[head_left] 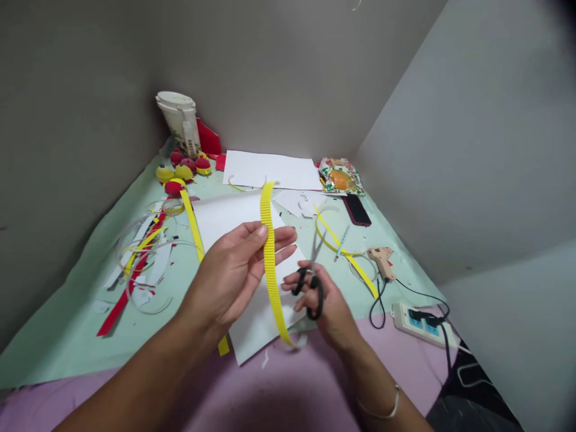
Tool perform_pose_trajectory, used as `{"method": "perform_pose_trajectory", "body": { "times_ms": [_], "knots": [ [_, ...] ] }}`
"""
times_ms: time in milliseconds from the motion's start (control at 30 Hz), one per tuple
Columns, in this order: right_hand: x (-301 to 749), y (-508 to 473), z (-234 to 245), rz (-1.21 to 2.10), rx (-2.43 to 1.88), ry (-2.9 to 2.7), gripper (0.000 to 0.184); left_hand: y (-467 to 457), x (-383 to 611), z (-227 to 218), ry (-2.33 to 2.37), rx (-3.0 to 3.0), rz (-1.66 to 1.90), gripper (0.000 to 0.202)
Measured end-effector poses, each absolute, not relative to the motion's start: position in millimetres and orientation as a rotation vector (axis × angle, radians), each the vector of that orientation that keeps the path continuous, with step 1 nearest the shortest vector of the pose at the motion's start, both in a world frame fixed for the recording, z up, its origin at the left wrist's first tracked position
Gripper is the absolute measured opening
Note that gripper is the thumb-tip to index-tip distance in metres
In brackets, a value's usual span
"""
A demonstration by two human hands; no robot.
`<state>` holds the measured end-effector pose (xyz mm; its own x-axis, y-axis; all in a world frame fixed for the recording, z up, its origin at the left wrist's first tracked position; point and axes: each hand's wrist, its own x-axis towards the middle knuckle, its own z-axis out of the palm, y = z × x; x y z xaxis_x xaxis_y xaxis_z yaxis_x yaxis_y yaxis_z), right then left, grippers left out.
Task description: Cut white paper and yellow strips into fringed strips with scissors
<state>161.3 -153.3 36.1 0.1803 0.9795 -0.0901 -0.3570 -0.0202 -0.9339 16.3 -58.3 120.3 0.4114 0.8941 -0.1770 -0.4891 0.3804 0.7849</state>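
Observation:
My left hand (238, 267) pinches a long yellow corrugated paper strip (270, 264) between thumb and fingers, holding it up over a white sheet (225, 219). The strip runs from near the sheet's far edge down to its curled end at the purple edge. My right hand (326, 303) grips black-handled scissors (312, 273), blades pointing away and slightly parted, just right of the strip and not touching it.
Red, yellow and white paper scraps (144, 252) litter the green mat at left. Red and yellow balls (182, 168) and a cup (182, 123) stand at the back. A glue gun (382, 261), a power strip (420, 321), a phone (357, 210) and a snack packet (342, 177) lie to the right.

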Motion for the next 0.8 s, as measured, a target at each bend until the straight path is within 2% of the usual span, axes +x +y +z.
{"method": "perform_pose_trajectory", "body": {
  "times_ms": [133, 333, 600, 800],
  "knots": [
    [133, -156, 32, 1.514, -1.098, -0.732, 0.054, -44, 26, 84, 0.788, 0.630, 1.081, 0.005],
    [129, -168, 13, 1.583, -1.317, -0.748, 0.054, -26, 17, 38, 0.908, 0.655, 1.163, 0.009],
    [125, -164, 1, 1.215, -1.565, -0.833, 0.048, -16, 19, 11, 0.851, 0.546, 1.120, 0.012],
    [124, -163, -6, 1.175, -1.669, -0.973, 0.048, -9, 20, 7, 0.840, 0.466, 1.148, 0.011]
  ]
}}
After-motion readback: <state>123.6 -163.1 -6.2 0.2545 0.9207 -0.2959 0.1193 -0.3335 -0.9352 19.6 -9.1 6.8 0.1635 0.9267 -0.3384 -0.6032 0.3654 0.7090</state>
